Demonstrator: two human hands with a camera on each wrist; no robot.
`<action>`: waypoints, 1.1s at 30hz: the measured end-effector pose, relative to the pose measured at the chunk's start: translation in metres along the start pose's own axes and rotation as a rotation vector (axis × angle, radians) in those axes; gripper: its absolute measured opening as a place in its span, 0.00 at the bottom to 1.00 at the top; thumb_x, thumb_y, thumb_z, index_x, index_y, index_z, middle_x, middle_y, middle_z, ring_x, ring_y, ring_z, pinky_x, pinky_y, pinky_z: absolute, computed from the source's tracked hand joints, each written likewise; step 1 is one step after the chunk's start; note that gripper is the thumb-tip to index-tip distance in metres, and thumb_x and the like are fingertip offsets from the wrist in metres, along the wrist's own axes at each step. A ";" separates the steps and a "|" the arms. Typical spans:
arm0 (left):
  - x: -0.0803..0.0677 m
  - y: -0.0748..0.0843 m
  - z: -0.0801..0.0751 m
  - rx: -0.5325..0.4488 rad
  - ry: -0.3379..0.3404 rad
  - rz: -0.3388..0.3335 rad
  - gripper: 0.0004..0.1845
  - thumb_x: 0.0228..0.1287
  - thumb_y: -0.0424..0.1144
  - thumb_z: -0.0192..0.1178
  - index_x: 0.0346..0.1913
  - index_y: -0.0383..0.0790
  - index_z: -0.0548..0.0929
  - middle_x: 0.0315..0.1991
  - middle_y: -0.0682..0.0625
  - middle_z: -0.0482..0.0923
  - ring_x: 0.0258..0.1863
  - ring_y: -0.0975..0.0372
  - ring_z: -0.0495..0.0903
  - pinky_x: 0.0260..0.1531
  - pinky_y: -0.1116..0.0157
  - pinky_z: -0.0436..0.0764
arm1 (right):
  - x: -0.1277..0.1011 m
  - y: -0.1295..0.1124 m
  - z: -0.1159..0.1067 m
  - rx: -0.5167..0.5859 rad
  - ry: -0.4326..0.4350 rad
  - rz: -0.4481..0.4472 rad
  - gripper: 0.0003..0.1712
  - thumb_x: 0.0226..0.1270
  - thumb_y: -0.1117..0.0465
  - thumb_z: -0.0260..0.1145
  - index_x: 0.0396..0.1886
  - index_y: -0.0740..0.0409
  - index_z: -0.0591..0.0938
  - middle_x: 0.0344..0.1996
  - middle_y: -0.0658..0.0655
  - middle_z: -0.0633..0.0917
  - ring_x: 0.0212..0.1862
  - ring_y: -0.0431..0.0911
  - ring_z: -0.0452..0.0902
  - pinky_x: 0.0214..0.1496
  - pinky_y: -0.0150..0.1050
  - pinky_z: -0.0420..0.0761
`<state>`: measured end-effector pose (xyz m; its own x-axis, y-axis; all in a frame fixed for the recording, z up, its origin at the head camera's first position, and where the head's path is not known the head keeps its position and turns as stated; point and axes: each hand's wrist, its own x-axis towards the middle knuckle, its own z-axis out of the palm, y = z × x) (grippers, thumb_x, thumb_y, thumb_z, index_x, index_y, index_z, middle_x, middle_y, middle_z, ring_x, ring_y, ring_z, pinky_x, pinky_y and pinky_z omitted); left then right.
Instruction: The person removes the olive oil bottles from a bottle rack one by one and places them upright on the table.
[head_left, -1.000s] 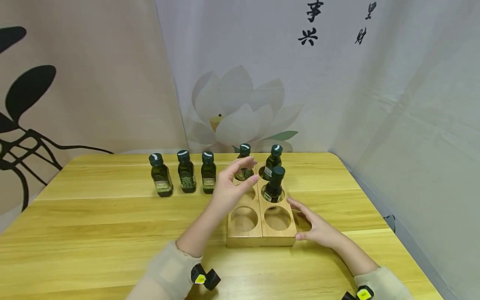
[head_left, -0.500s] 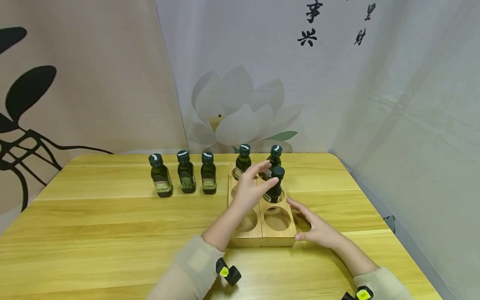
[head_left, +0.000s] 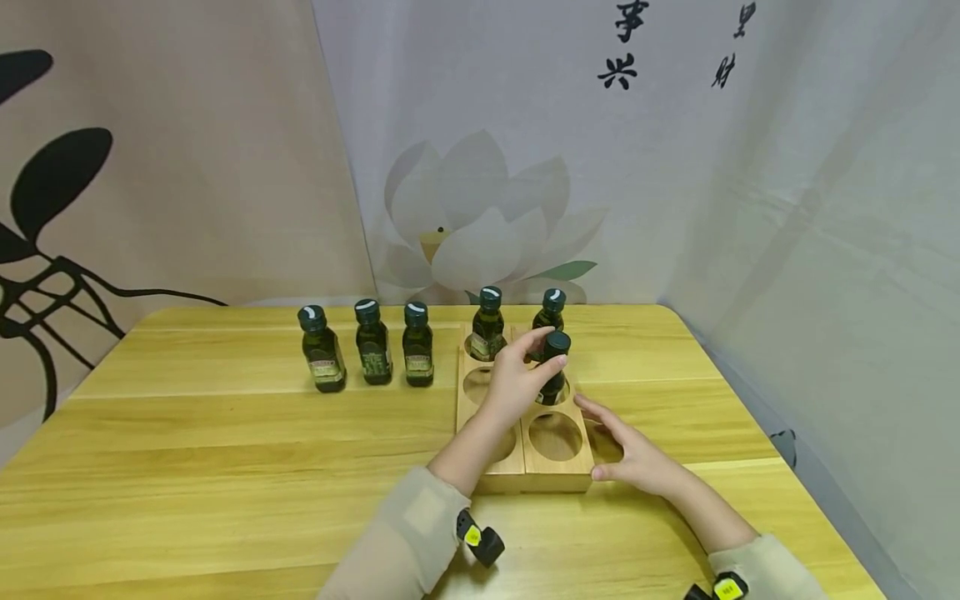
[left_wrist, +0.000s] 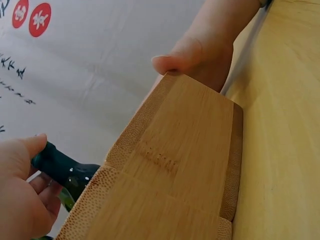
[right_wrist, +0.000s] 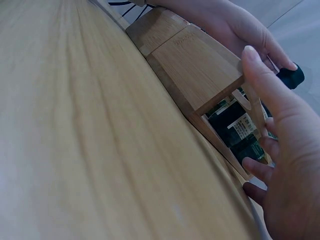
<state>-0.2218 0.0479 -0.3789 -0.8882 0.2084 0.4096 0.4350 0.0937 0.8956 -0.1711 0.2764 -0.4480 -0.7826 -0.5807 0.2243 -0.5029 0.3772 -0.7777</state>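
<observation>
A wooden rack (head_left: 537,479) with six round holes lies on the yellow table (head_left: 225,450). Dark green bottles stand in its two back holes (head_left: 488,327) (head_left: 552,310) and in the middle right hole (head_left: 555,387). My left hand (head_left: 542,354) reaches across the rack and grips that middle right bottle by its neck, just below the cap. In the left wrist view my thumb lies on its neck (left_wrist: 60,167). My right hand (head_left: 630,454) rests with straight fingers against the rack's right side (right_wrist: 195,65), beside the bottle's label (right_wrist: 235,127).
Three more green bottles (head_left: 321,360) (head_left: 372,342) (head_left: 417,343) stand in a row on the table, left of the rack. Printed curtains hang close behind the table and along its right edge (head_left: 750,392).
My left hand has moved right, from near the back left bottle to the middle right one, and has closed round its neck. The right hand has stayed against the rack.
</observation>
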 end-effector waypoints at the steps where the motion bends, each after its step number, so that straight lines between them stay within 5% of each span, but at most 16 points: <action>1: 0.001 -0.001 0.000 0.001 0.000 0.008 0.23 0.64 0.37 0.64 0.60 0.34 0.76 0.41 0.48 0.80 0.44 0.59 0.76 0.49 0.50 0.73 | 0.000 0.000 0.000 0.001 0.000 -0.001 0.53 0.58 0.38 0.68 0.76 0.48 0.53 0.72 0.59 0.58 0.66 0.65 0.58 0.59 0.69 0.59; 17: 0.007 0.006 0.000 0.028 -0.001 0.049 0.18 0.63 0.35 0.65 0.56 0.36 0.79 0.39 0.49 0.79 0.41 0.62 0.76 0.36 0.67 0.78 | 0.000 0.002 -0.001 0.004 0.004 0.006 0.53 0.58 0.35 0.66 0.76 0.46 0.53 0.73 0.56 0.58 0.67 0.64 0.58 0.59 0.69 0.59; 25: 0.015 0.020 -0.003 0.025 0.019 0.098 0.19 0.61 0.34 0.66 0.55 0.34 0.80 0.37 0.48 0.81 0.38 0.59 0.77 0.39 0.60 0.78 | 0.001 0.001 -0.001 0.014 0.003 0.000 0.53 0.57 0.35 0.66 0.76 0.47 0.53 0.73 0.55 0.58 0.67 0.65 0.57 0.59 0.69 0.58; 33: 0.018 0.034 -0.011 0.014 0.043 0.109 0.19 0.61 0.34 0.66 0.55 0.36 0.80 0.37 0.48 0.81 0.38 0.62 0.77 0.38 0.63 0.76 | 0.001 -0.001 -0.001 -0.007 0.003 0.007 0.54 0.57 0.34 0.66 0.76 0.48 0.53 0.73 0.56 0.58 0.66 0.65 0.58 0.59 0.69 0.59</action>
<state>-0.2250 0.0440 -0.3387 -0.8411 0.1763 0.5113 0.5307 0.0863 0.8432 -0.1721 0.2759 -0.4467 -0.7871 -0.5761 0.2204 -0.4997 0.3862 -0.7753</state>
